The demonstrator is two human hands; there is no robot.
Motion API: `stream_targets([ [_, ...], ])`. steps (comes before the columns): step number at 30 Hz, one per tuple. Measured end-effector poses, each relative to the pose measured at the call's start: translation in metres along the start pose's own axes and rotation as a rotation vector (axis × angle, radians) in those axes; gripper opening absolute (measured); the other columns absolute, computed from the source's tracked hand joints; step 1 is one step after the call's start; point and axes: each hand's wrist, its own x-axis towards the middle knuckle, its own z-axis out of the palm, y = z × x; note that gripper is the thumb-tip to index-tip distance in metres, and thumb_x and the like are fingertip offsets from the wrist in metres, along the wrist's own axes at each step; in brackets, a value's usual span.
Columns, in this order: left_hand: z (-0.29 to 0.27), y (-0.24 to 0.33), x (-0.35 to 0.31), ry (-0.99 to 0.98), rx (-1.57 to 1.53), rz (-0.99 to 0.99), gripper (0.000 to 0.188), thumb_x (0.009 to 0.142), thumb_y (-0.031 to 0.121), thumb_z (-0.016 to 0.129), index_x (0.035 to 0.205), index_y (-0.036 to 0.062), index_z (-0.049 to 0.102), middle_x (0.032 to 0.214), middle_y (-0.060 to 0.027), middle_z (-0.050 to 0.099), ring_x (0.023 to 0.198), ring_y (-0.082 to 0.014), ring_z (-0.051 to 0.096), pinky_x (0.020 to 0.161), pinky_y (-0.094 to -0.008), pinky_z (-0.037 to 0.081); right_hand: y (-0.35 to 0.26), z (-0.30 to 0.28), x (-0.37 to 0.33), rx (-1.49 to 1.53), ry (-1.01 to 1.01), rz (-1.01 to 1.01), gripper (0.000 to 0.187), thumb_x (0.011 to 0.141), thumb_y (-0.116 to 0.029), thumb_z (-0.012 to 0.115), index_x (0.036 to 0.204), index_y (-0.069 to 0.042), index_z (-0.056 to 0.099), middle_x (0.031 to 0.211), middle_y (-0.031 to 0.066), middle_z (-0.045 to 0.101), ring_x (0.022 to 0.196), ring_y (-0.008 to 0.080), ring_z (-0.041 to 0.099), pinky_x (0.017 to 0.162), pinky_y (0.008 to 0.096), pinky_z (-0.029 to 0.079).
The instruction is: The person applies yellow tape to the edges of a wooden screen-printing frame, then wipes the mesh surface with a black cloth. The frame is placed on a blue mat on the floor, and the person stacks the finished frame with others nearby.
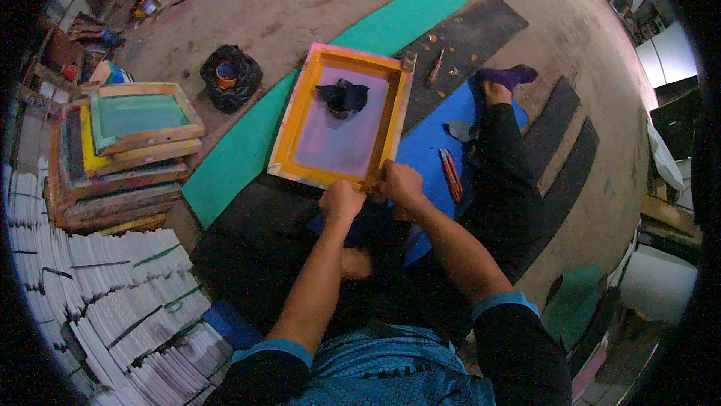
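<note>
A wooden screen-printing frame [284,138] with orange-yellow inner sides and a pinkish-purple mesh lies propped in front of me. On its mesh rests a crumpled black cloth or piece of plastic [345,98]. My left hand [342,199] is closed in a fist at the near edge of the frame. Close beside it, my right hand [401,183] is also closed, at the near right corner. Whatever the fingers of either hand pinch is hidden or too small to tell. A red cutter knife [451,175] lies right of the frame on a blue mat [432,139].
Stacked screen frames [139,147] and bundled paper [143,271] stand at left. A black bag [231,79] surrounds an orange-brown container. Green [405,15] and black foam strips [481,30] cover the floor ahead; a screwdriver-like tool [435,68] lies there. My outstretched leg [503,158] is at right.
</note>
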Motion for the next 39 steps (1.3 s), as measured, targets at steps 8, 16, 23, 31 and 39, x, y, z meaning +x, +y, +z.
stream_targets([
  [8, -0.008, 0.003, 0.001, -0.032, -0.017, 0.018, 0.049, 0.072, 0.045, 0.081, 0.098, 0.0043, 0.073, 0.102, -0.0202, 0.072, 0.098, -0.0376, 0.069, 0.082, -0.0478, 0.056, 0.019, 0.007, 0.016, -0.088, 0.009, -0.04, 0.055, 0.073, -0.038, 0.08, 0.114, -0.011, 0.055, 0.094, 0.017, 0.071, 0.089, 0.0395, 0.069, 0.073, 0.051, 0.054],
  [16, -0.003, 0.009, -0.005, 0.049, 0.093, 0.046, 0.056, 0.07, 0.055, 0.082, 0.098, 0.0065, 0.073, 0.102, -0.0163, 0.072, 0.099, -0.0336, 0.07, 0.081, -0.0465, 0.056, 0.036, 0.01, 0.032, 0.022, -0.046, -0.104, 0.059, 0.074, -0.039, 0.083, 0.116, -0.011, 0.052, 0.102, 0.0171, 0.07, 0.094, 0.0387, 0.068, 0.075, 0.0498, 0.053],
  [23, 0.004, -0.011, 0.004, 0.051, -0.018, 0.157, 0.055, 0.075, 0.059, 0.076, 0.089, 0.0062, 0.075, 0.096, -0.0187, 0.072, 0.096, -0.0367, 0.069, 0.08, -0.0492, 0.055, 0.108, -0.014, 0.013, 0.009, 0.403, -0.014, 0.055, 0.081, -0.037, 0.078, 0.117, -0.005, 0.052, 0.103, 0.0194, 0.067, 0.098, 0.0378, 0.065, 0.085, 0.0476, 0.052],
  [31, 0.027, -0.026, 0.022, 0.086, -0.024, 0.173, 0.05, 0.078, 0.055, 0.074, 0.09, 0.0067, 0.075, 0.096, -0.0203, 0.072, 0.094, -0.0392, 0.069, 0.077, -0.0506, 0.054, 0.173, 0.002, 0.004, -0.024, 0.339, 0.318, 0.042, 0.079, -0.026, 0.079, 0.108, -0.003, 0.058, 0.105, 0.0202, 0.065, 0.103, 0.0397, 0.063, 0.086, 0.0507, 0.051],
  [39, -0.005, -0.003, -0.011, 0.127, -0.039, 0.16, 0.05, 0.076, 0.053, 0.077, 0.092, 0.0056, 0.075, 0.096, -0.0206, 0.072, 0.093, -0.0386, 0.07, 0.078, -0.0492, 0.054, 0.072, -0.048, -0.037, -0.005, 0.278, 0.013, 0.025, 0.09, -0.024, 0.064, 0.114, -0.018, 0.061, 0.091, 0.019, 0.07, 0.084, 0.0429, 0.067, 0.071, 0.0524, 0.053],
])
